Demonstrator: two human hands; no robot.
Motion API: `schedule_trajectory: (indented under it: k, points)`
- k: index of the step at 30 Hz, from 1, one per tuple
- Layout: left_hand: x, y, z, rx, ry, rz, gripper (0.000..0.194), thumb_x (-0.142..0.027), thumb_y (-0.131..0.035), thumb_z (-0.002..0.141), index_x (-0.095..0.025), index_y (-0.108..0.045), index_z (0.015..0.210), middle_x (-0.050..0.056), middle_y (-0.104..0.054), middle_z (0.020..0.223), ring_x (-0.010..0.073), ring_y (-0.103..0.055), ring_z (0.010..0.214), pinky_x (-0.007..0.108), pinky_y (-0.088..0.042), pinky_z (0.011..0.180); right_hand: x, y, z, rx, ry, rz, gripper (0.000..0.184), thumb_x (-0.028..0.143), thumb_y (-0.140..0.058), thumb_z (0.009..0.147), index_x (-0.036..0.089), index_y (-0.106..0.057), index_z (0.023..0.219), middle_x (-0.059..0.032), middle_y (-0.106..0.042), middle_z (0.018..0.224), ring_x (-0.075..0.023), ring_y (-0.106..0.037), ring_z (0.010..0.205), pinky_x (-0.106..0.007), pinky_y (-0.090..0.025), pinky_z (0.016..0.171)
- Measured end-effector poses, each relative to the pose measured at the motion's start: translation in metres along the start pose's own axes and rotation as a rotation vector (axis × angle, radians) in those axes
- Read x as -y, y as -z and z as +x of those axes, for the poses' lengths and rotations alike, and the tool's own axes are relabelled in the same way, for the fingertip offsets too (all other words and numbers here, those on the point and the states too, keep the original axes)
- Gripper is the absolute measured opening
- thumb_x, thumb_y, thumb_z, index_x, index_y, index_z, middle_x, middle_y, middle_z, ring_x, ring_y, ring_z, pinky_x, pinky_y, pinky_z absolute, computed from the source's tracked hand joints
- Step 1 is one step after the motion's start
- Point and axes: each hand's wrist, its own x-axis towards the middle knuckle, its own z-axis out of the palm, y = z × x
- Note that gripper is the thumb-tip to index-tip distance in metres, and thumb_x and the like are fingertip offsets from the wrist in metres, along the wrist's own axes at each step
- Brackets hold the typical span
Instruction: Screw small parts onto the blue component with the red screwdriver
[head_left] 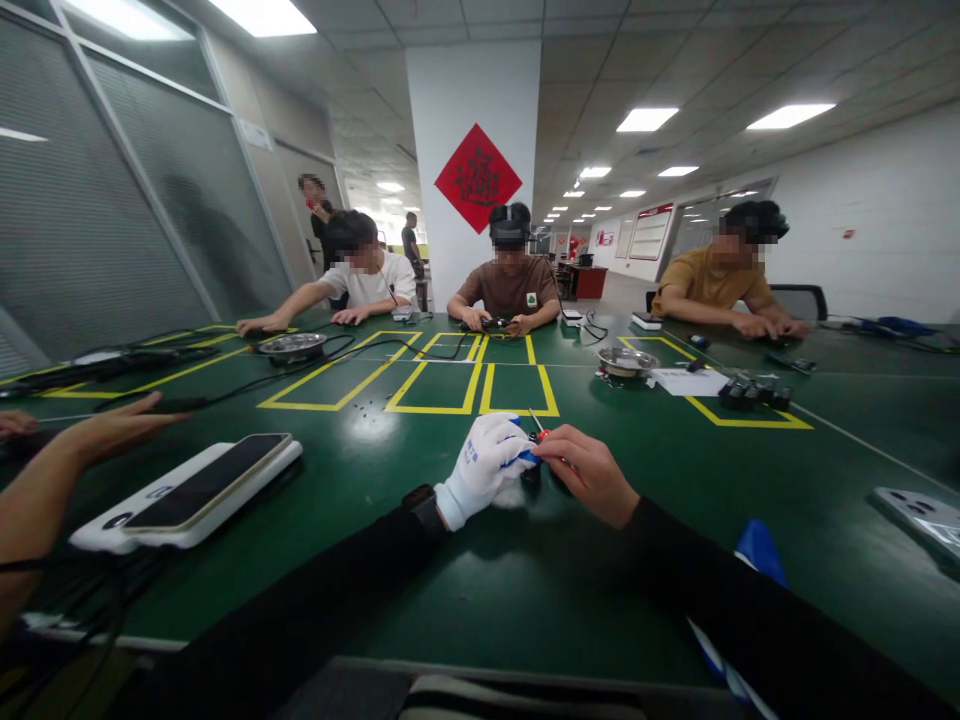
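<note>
Nearest, at lower right of the frame, a blue-and-white glove [761, 552] lies on the green worktop [360, 560]. Just beyond, near the centre, the gloved left hand [480, 465] has its fingers drawn in beside a small dark piece [531, 473]; whether they clamp it I cannot tell. The bare right hand [596, 478] has its fingers together on a red-handled tool [543, 436]. Good handling here would probably mean bracing the piece with the left fingers and guiding the tool lightly, wrists low and steady. The tool's thin metal shaft points away and slightly left, its long axis slanting from lower right to upper left; the piece's axis is hidden. Farther off, at right of centre, sits a metal dish [626, 362].
</note>
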Motion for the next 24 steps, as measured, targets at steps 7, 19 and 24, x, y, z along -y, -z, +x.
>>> schedule_trajectory:
  k: [7, 19, 24]
  points:
    - [-0.0019, -0.0001, -0.0034, 0.056, -0.021, 0.041, 0.030, -0.036, -0.041, 0.093, -0.015, -0.061, 0.086, 0.010, -0.063, 0.086, 0.0220, -0.056, 0.088, 0.038, -0.045, 0.082, -0.0002, 0.0015, 0.0020, 0.082, -0.004, -0.037, 0.025, 0.016, -0.046, 0.092, 0.024, -0.062, 0.110, -0.0063, -0.062, 0.100, -0.0160, -0.060, 0.090, -0.029, -0.049, 0.078]
    - [0.0034, -0.0018, -0.0054, 0.133, -0.128, 0.036, 0.030, -0.037, -0.041, 0.092, -0.015, -0.059, 0.082, 0.010, -0.063, 0.082, 0.0217, -0.057, 0.085, 0.037, -0.045, 0.079, 0.0048, 0.0086, 0.0057, 0.207, 0.035, -0.075, 0.015, 0.023, -0.050, 0.092, 0.020, -0.061, 0.100, -0.0054, -0.068, 0.095, -0.0154, -0.063, 0.085, -0.028, -0.048, 0.077]
    - [0.0045, -0.0021, -0.0057, 0.189, -0.122, -0.029, 0.037, -0.041, -0.035, 0.094, -0.016, -0.058, 0.081, 0.009, -0.063, 0.082, 0.0209, -0.057, 0.085, 0.037, -0.043, 0.080, 0.0070, 0.0035, 0.0038, 0.221, -0.017, -0.038, 0.014, 0.022, -0.045, 0.093, 0.020, -0.058, 0.098, -0.0051, -0.066, 0.092, -0.0153, -0.061, 0.082, -0.027, -0.046, 0.075]
